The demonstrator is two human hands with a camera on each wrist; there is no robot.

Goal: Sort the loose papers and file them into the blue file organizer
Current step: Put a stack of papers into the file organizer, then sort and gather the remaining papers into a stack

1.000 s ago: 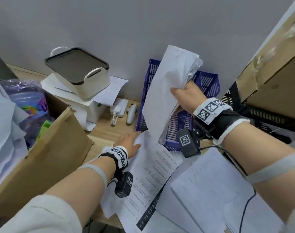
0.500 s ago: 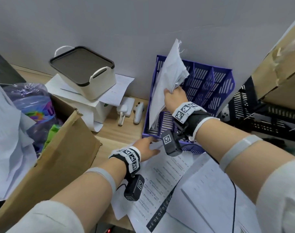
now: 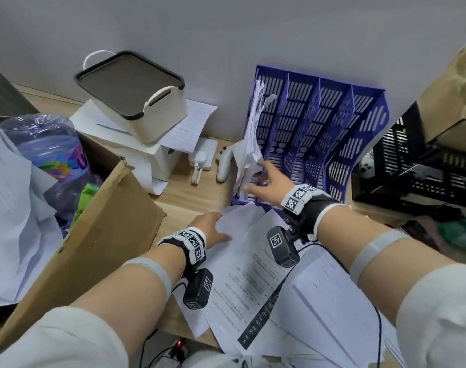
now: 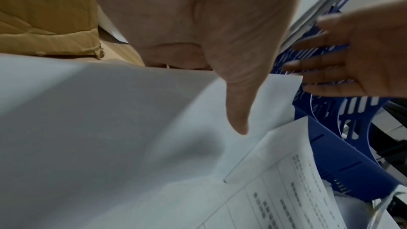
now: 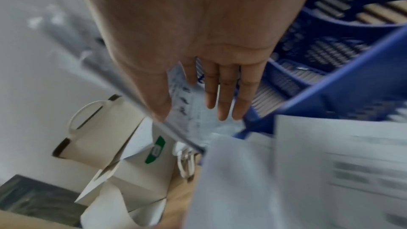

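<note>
The blue file organizer (image 3: 319,134) stands against the wall, and a crumpled bundle of papers (image 3: 249,144) stands upright in its leftmost slot. My right hand (image 3: 261,181) is just in front of that bundle with its fingers (image 5: 220,93) straight and spread, holding nothing. Loose printed sheets (image 3: 253,274) lie spread on the desk before the organizer. My left hand (image 3: 213,228) holds the far edge of the top sheet (image 4: 132,119), with the thumb (image 4: 237,107) on top and the fingers hidden under the paper.
An open cardboard box (image 3: 93,243) with bags and papers fills the left. A cream bin with a dark lid (image 3: 136,94) sits on a white box, with a white controller (image 3: 223,163) beside it. A black crate (image 3: 417,166) stands to the right, and a white paper stack (image 3: 332,301) lies near the front right.
My right hand brought the paper bundle down into the organizer's leftmost slot and let go, its fingers now straight. My left hand slid forward and took the sheet's edge.
</note>
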